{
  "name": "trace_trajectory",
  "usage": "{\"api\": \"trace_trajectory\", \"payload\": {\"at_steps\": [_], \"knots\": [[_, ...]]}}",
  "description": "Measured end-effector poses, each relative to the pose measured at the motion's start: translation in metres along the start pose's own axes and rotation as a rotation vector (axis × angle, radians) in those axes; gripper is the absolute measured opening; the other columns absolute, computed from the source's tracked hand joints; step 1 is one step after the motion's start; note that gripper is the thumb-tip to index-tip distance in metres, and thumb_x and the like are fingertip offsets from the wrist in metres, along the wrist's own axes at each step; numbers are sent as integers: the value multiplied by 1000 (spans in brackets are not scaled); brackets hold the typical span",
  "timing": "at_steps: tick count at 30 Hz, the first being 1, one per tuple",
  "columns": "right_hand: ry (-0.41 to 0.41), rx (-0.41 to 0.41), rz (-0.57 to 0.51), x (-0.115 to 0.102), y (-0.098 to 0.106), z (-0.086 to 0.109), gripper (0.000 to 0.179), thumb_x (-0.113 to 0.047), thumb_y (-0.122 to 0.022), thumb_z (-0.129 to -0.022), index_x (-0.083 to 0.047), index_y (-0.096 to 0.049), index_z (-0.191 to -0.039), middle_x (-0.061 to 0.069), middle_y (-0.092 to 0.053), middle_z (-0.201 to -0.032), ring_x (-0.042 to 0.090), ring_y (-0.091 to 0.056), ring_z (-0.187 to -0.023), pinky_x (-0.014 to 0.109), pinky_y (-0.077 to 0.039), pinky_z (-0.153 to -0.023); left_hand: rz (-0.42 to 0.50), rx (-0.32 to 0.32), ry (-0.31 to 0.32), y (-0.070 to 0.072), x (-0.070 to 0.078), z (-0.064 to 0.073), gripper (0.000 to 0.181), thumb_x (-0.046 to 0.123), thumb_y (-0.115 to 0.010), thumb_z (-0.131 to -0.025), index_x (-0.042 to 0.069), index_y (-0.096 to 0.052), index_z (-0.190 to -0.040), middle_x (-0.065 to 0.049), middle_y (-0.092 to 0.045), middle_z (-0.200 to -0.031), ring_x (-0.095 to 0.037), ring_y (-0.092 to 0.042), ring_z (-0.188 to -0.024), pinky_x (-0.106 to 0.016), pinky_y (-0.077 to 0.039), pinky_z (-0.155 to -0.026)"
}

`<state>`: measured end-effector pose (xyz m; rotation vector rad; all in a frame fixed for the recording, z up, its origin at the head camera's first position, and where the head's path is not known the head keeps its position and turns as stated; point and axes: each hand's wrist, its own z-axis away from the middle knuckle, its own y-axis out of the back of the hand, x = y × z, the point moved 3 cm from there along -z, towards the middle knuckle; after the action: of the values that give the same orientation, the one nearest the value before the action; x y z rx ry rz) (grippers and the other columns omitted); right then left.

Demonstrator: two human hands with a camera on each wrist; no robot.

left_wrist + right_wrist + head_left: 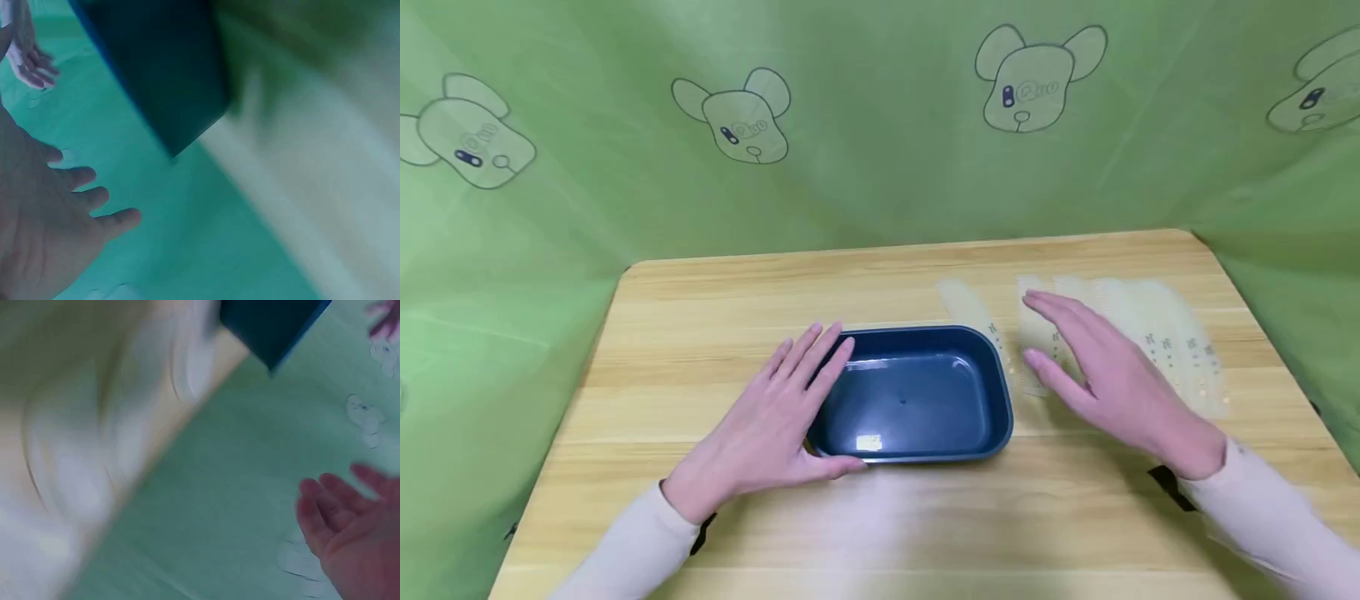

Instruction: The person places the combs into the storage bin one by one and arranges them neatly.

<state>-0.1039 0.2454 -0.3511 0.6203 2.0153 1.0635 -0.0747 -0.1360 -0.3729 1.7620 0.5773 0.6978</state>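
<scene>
A dark blue rectangular plastic container [917, 400] stands on the wooden table, open side up. At its left end is my left hand [775, 417], fingers spread and straight beside the rim, the thumb along the front corner. In the left wrist view the left palm [37, 219] shows with nothing in it. My right hand [1112, 383] hovers to the right of the container, over several flat, pale, translucent packets [1157, 317] with small dark print. Its thumb and fingers are apart, and the right palm [362, 550] holds nothing in the right wrist view.
One more pale packet [966, 308] lies apart from the others, just behind the container's right back corner. Wood-grain tabletop [700, 317] extends around the container. A green curtain [880, 167] with bear-head outlines hangs behind and along both sides of the table.
</scene>
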Motion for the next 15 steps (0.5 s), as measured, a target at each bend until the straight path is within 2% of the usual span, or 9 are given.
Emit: {"api": "trace_trajectory", "payload": {"at_steps": [3, 5, 7, 10, 12, 15], "knots": [[-215, -14, -205, 17, -18, -5, 56, -14, -71, -108, -3, -51, -159, 20, -63, -148, 39, -67, -125, 32, -55, -105, 133, -27, 65, -12, -9, 2, 136, 83, -74, -83, 9, -8, -176, -10, -4, -183, -31, -11, -166, -58, -25, -129], [-334, -44, -288, 27, -31, -10, 55, -12, -72, -107, 3, -52, -155, 24, -66, -141, 41, -71, -118, 33, -59, -98, 198, -38, 106, -19, -15, 3, 139, 83, -74, -83, 11, -1, -177, -10, 1, -183, -29, -9, -166, -57, -26, -128], [-412, -93, -321, 35, -43, -16, 60, -13, -74, -105, 9, -47, -154, 29, -65, -138, 45, -71, -116, 45, -60, -99, 233, -53, 146, -26, -20, 3, 140, 86, -72, -83, 15, 4, -177, -9, 5, -183, -28, -7, -167, -57, -24, -129], [-447, -175, -280, 42, -60, -23, 75, -12, -77, -101, 18, -35, -156, 35, -60, -139, 49, -65, -120, 60, -53, -105, 259, -85, 199, -34, -25, 5, 143, 88, -73, -80, 16, 5, -177, -11, 9, -182, -31, -2, -167, -60, -20, -129], [-443, -225, -219, 46, -70, -26, 84, -10, -79, -98, 22, -28, -157, 39, -55, -140, 52, -59, -126, 65, -47, -111, 285, -118, 236, -39, -26, 7, 147, 87, -77, -78, 16, 7, -176, -14, 10, -181, -33, 0, -167, -63, -19, -129], [-451, -275, -114, 48, -78, -29, 88, -9, -79, -97, 25, -25, -157, 43, -48, -142, 55, -50, -132, 69, -38, -116, 338, -150, 272, -46, -27, 9, 152, 80, -85, -75, 12, 7, -176, -20, 8, -181, -36, -2, -166, -67, -21, -127]]}}
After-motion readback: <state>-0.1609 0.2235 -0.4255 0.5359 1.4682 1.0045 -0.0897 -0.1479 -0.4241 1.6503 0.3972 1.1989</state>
